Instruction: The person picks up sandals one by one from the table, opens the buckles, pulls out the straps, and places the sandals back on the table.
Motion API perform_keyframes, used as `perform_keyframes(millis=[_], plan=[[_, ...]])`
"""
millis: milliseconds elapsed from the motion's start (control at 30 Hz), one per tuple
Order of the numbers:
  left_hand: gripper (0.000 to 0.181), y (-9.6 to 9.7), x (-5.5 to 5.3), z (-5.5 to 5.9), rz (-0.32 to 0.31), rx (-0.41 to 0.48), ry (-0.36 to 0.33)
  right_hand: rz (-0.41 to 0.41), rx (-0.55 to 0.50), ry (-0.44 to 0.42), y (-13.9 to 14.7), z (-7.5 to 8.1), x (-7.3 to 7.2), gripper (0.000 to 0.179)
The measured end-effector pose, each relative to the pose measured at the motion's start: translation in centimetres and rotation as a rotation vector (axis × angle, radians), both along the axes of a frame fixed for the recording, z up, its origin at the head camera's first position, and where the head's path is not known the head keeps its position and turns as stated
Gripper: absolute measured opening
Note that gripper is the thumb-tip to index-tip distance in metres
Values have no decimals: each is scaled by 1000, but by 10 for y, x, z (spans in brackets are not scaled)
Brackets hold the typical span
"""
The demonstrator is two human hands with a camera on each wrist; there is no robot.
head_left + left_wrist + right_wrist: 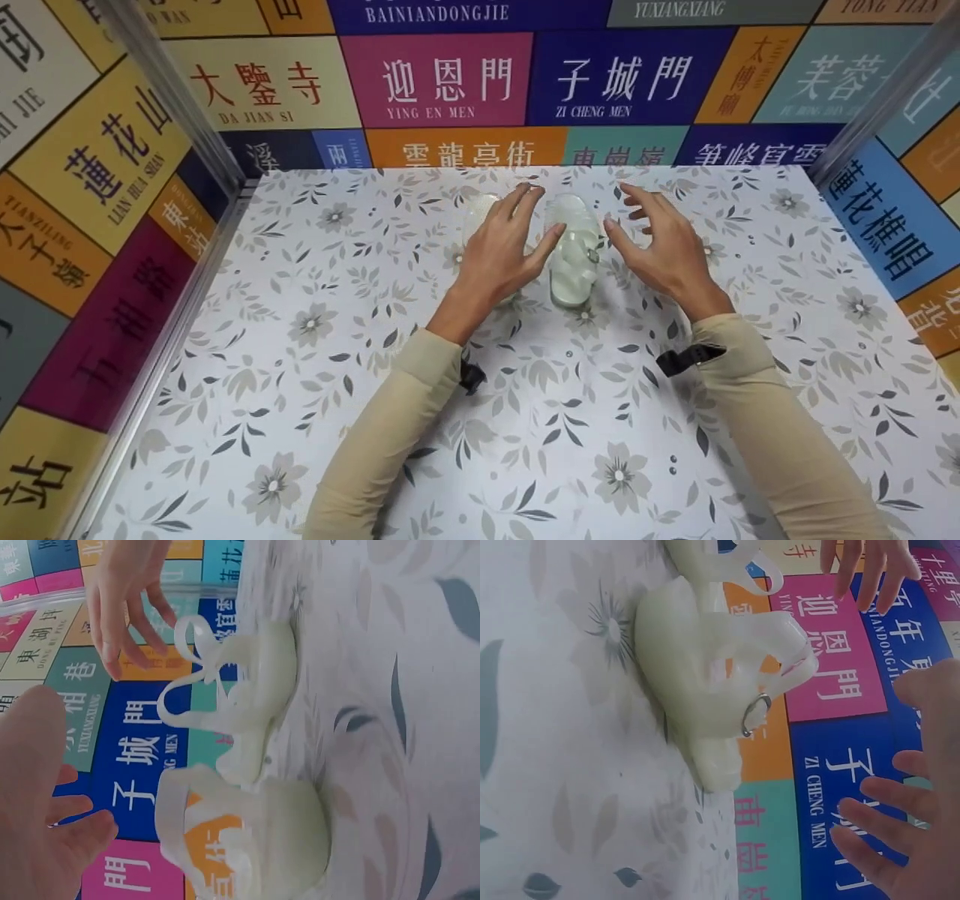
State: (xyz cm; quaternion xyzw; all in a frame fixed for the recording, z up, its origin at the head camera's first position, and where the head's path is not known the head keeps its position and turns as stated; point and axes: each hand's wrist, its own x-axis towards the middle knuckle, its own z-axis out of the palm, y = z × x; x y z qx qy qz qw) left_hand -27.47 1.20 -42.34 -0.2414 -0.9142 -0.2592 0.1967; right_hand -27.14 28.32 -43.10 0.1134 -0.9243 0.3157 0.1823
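Observation:
A pair of pale green, translucent sandals lies side by side on the table. The right sandal (574,281) shows wide straps and a small metal buckle; the left sandal (478,210) is mostly hidden behind my left hand (501,247) in the head view. That hand is held over the left sandal with fingers loosely extended, its thumb overlapping the right sandal's edge. My right hand (660,244) hovers just right of the right sandal, fingers apart and slightly bent. Both wrist views show a gap between the hands and the sandals (289,840) (682,652), and neither hand holds anything.
The table (525,465) has a white cover printed with grey flowers and leaves. Panels of coloured blocks with lettering stand along the back (442,79), the left (112,165) and the right (885,217). Each wrist wears a black strap (686,360).

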Motion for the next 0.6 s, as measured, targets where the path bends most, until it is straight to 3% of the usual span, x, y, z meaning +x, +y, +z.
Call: perform_keyframes(millis=[300,600], plan=[[42,28,7,-9,-92,89,-74,44,-98,-86,-3,-22,2,48],[47,53,9,-19,-76,177,-296,16,-172,-266,-6,-38,-2,49]])
